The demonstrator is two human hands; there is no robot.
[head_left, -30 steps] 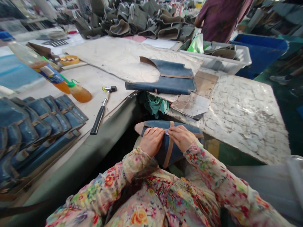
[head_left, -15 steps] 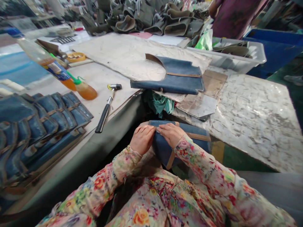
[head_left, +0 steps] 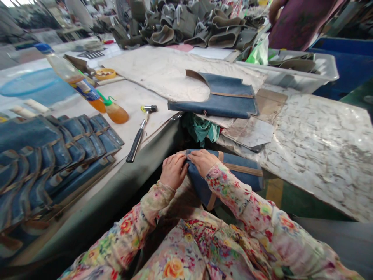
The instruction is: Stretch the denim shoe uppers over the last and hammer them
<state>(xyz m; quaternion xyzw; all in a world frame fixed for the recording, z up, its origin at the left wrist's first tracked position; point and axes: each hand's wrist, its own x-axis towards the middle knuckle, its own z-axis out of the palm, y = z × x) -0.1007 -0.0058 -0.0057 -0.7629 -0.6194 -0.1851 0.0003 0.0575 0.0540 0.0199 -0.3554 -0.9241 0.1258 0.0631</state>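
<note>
A blue leather-like panel point(head_left: 244, 179) with tan strips lies across my lap, below the table edge. My left hand point(head_left: 174, 171) is closed on its left end, fingers bent over the edge. Close beside it, my right hand point(head_left: 203, 161) presses on the same end with its fingers together; the two hands' fingertips almost meet. What lies under the fingertips is hidden. Ahead on the table, another blue panel point(head_left: 233, 107) with a curved cutout and one tan strip rests folded. A hammer point(head_left: 142, 132) with a black grip lies to the left of my hands.
At left are several stacked blue panels point(head_left: 84, 134), a tilted bottle point(head_left: 77, 81) and a small green-capped squeeze bottle point(head_left: 116, 112). Teal cloth point(head_left: 201, 130) hangs in the gap ahead. Grey-green pieces point(head_left: 186, 23), a white bin point(head_left: 303, 79) and a person point(head_left: 300, 23) are farther back.
The view has turned slightly left, so the table things appear farther right. My hands stay on the same end of the blue panel, with the fingers slightly shifted.
</note>
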